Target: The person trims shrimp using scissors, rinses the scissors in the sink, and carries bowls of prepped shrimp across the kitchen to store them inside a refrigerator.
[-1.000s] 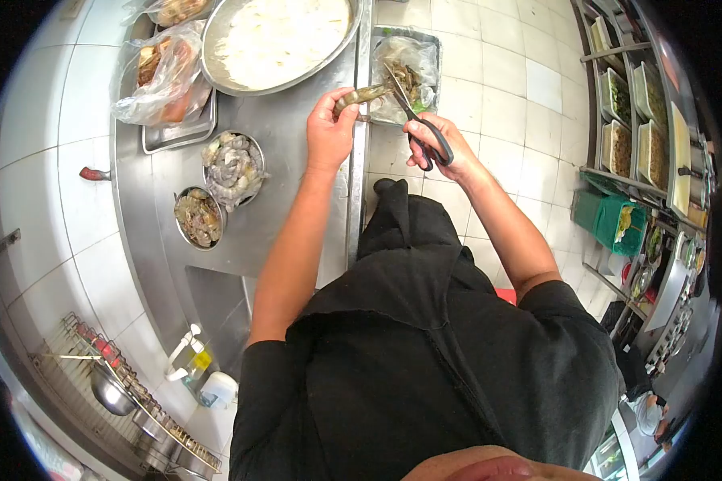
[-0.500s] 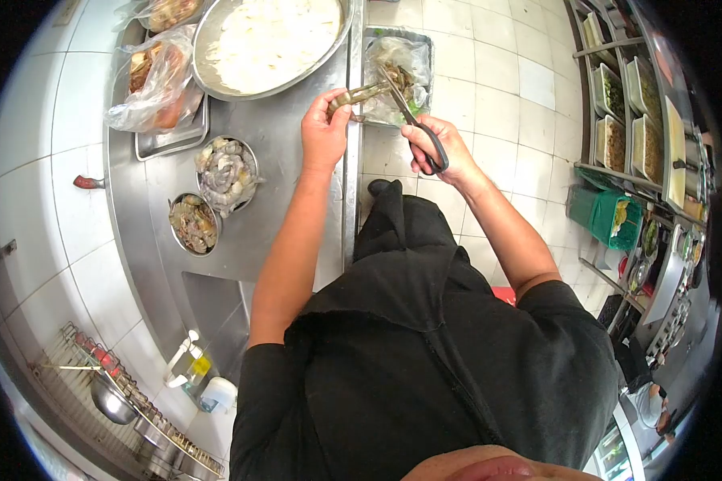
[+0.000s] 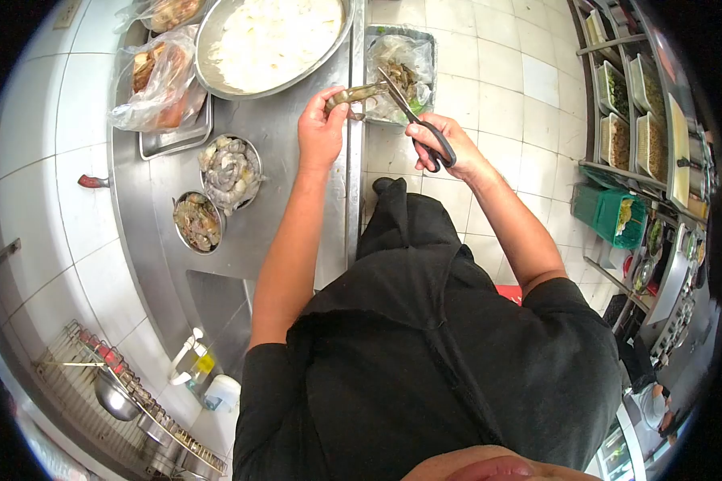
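Observation:
A raw shrimp (image 3: 356, 94) is pinched in my left hand (image 3: 322, 128), its far end pointing right, over the counter's edge. My right hand (image 3: 445, 148) grips black-handled scissors (image 3: 413, 120), whose blades are parted at the shrimp's right end. Whether the blades touch it I cannot tell. Below and beyond them is a lined bin (image 3: 435, 76) holding shrimp scraps and a clear plastic bag. On the counter to the left, one bowl holds grey shrimp (image 3: 231, 172), and a smaller bowl holds brownish shrimp pieces (image 3: 196, 223).
A large metal basin (image 3: 348, 32) of pale slices stands at the back of the steel counter (image 3: 285, 152). Bagged meat (image 3: 164, 80) lies on a metal tray at the left. A sink (image 3: 217, 301) is nearer me. Shelves with food containers (image 3: 615, 140) line the right, where another person (image 3: 650, 405) is partly visible.
The scissors' blades have shifted slightly at the shrimp's end. Both hands keep their holds, and the whole view has moved a little.

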`<state>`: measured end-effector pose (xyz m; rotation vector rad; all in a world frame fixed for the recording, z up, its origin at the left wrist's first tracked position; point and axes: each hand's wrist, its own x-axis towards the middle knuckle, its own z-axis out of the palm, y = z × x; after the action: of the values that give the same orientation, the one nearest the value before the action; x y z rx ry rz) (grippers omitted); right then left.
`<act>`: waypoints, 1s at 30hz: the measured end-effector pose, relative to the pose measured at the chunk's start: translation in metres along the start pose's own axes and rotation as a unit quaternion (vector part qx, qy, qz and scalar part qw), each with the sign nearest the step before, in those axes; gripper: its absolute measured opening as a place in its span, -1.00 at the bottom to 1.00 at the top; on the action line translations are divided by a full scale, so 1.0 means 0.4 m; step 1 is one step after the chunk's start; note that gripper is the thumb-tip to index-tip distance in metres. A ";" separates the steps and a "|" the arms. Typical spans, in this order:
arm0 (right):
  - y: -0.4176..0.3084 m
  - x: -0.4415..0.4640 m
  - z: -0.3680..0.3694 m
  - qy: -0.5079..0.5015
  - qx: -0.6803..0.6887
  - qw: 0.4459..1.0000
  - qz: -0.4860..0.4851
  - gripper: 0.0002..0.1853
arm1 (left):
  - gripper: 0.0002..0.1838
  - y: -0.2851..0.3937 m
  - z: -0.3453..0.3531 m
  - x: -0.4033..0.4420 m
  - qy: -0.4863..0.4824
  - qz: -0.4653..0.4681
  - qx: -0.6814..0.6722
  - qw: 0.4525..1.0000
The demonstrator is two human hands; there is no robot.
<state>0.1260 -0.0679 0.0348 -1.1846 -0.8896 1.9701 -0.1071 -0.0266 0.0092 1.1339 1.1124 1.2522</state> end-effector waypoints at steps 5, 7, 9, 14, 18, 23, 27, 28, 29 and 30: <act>0.010 0.004 0.012 0.022 -0.014 0.999 -0.021 -0.72 | -0.72 0.005 -0.005 -0.003 0.010 -0.016 -0.010 1.000; 0.014 0.000 0.018 0.037 -0.003 0.999 -0.014 -0.72 | -0.73 0.002 -0.005 -0.003 0.023 -0.023 -0.039 0.999; 0.019 -0.016 0.029 0.002 0.091 0.996 -0.008 -0.69 | -0.72 0.012 -0.009 -0.007 0.048 -0.051 -0.054 0.996; 0.068 -0.052 0.043 -0.159 0.289 0.943 0.045 -0.48 | -0.72 0.002 -0.039 -0.007 0.073 -0.077 -0.064 0.992; 0.067 -0.040 0.080 -0.161 0.328 0.928 0.067 -0.46 | -0.72 0.004 -0.031 -0.004 0.071 -0.078 -0.067 0.992; 0.062 0.014 0.093 -0.091 0.252 0.963 0.035 -0.53 | -0.72 0.011 -0.006 -0.003 0.059 -0.074 -0.085 0.992; 0.062 0.010 0.094 -0.017 0.144 0.989 0.015 -0.62 | -0.71 0.000 -0.005 -0.006 0.049 -0.064 -0.089 0.993; 0.068 0.006 0.089 -0.011 0.140 0.990 0.020 -0.66 | -0.71 0.001 -0.006 -0.008 0.049 -0.062 -0.095 0.992; 0.078 0.007 0.084 0.011 0.143 0.989 0.023 -0.66 | -0.71 0.002 -0.009 -0.013 0.055 -0.067 -0.095 0.992; 0.091 0.011 0.079 0.032 0.147 0.988 0.027 -0.66 | -0.71 0.009 -0.011 -0.018 0.062 -0.071 -0.094 0.991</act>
<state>0.0886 -0.0910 0.0144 -1.1024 -0.5170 2.0112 -0.1118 -0.0340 0.0122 0.8314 1.1213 1.2982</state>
